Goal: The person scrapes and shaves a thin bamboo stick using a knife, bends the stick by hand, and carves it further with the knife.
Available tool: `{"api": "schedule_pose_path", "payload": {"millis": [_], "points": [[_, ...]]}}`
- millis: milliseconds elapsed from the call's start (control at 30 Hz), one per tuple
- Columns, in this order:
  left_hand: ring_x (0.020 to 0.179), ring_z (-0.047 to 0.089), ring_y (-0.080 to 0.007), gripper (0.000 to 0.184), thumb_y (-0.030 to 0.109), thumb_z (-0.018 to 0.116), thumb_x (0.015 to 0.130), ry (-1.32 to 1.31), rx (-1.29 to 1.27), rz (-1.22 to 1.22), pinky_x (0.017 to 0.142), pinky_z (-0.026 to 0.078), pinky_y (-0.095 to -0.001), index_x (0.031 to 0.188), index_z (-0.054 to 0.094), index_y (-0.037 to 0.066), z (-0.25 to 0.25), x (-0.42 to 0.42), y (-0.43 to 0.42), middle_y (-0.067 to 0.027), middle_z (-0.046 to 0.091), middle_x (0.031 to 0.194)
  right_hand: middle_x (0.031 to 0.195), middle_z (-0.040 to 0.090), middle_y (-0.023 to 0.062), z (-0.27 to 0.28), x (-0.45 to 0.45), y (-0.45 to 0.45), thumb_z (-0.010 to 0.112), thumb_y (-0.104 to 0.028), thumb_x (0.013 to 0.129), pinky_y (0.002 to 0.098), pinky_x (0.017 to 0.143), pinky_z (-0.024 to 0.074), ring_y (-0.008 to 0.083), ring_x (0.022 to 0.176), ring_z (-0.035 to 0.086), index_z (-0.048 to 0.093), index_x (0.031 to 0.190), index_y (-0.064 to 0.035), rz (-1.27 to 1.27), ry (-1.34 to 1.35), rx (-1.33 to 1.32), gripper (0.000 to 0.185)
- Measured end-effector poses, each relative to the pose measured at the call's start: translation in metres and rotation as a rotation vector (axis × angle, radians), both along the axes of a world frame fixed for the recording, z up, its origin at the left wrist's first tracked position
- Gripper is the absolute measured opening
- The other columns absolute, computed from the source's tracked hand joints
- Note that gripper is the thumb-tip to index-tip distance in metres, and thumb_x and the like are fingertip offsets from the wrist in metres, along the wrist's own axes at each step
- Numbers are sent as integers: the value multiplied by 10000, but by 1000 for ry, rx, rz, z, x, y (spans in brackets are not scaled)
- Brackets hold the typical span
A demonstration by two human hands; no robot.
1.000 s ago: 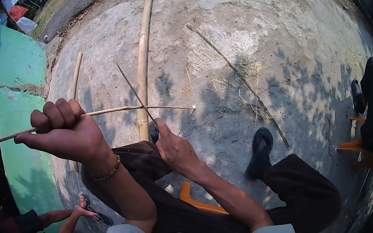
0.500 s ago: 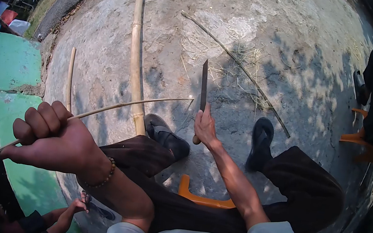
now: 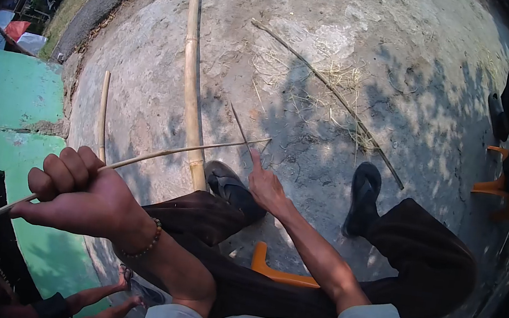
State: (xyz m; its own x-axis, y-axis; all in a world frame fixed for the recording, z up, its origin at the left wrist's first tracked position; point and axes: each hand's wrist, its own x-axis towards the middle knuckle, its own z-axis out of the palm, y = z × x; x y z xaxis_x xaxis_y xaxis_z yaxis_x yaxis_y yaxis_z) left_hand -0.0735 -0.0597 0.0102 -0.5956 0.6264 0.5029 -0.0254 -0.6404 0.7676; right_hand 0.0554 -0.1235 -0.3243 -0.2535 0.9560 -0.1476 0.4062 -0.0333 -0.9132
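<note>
Rough ground (image 3: pixel 147 48): we noted L. hand (image 3: pixel 89 200) fisted round strip (image 3: pixel 162 152), R. hand (image 3: pixel 267 190) gripping knife (image 3: pixel 240 124) nr. its far end; blade control req'd steady hold.

Left hand (image 3: pixel 86 195): raised, fingers curled, beaded wrist. Right hand (image 3: pixel 265 186): lower, index finger extended, forearm slanting.
</note>
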Motion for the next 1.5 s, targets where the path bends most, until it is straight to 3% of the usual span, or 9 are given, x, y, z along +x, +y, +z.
{"api": "schedule_pose_path", "payload": {"millis": [67,100,300,600,833,933,1100,1367,1500], "points": [[547,79,-97,628,708,229,1019,-68,50,-138,520,85,-313,682,156,183,-3,-8,-1,49,114,586,723,634,307,-17,4,-11,492,-88,951,595,679,513,525,725,641,117,1544,-7,-20,-77,-11,707],[547,79,-97,628,708,229,1019,-67,35,-140,520,85,-313,682,156,183,-4,-10,-1,49,114,586,722,628,274,-8,3,-14,505,-78,947,581,629,493,485,656,624,117,1582,-69,-47,-38,14,744],[535,76,-91,637,737,243,998,-47,96,-388,507,87,-297,674,182,193,-4,-22,3,59,125,575,731,649,230,130,23,20,517,-88,946,586,637,498,464,651,636,176,1578,-93,163,101,227,718],[502,88,-69,633,745,270,989,-65,145,-679,495,98,-286,667,222,203,-9,-26,6,75,140,549,646,617,227,34,39,30,525,-118,945,557,607,498,451,621,631,228,1566,-101,102,-142,14,688],[486,83,-63,621,732,307,995,-32,160,-737,479,97,-280,667,236,210,-5,-20,7,78,148,530,690,634,234,153,32,24,543,-128,939,546,611,510,439,657,653,303,1533,-191,202,-48,149,644],[476,86,-60,616,721,318,1000,-35,182,-808,470,99,-281,664,249,211,-8,-18,7,78,159,522,713,646,236,115,44,28,526,-138,944,548,631,518,440,693,664,329,1511,-181,207,-163,-6,602],[451,104,-48,607,706,340,1005,-45,182,-864,456,101,-269,656,261,216,-6,-19,5,83,176,502,744,672,242,-37,63,10,505,-157,957,582,660,524,474,725,673,302,1508,-111,97,-297,-42,590],[456,83,-53,615,717,344,998,-10,158,-753,468,88,-277,653,259,216,-3,-7,9,76,168,502,716,640,235,116,31,16,519,-151,956,560,634,513,462,687,655,201,1585,-200,139,72,191,706],[456,76,-53,617,716,339,999,-22,142,-693,471,81,-281,648,258,215,-7,-10,10,76,163,501,788,675,225,-5,30,7,520,-148,958,556,655,524,453,718,670,242,1566,-199,121,-207,-10,671]]}}
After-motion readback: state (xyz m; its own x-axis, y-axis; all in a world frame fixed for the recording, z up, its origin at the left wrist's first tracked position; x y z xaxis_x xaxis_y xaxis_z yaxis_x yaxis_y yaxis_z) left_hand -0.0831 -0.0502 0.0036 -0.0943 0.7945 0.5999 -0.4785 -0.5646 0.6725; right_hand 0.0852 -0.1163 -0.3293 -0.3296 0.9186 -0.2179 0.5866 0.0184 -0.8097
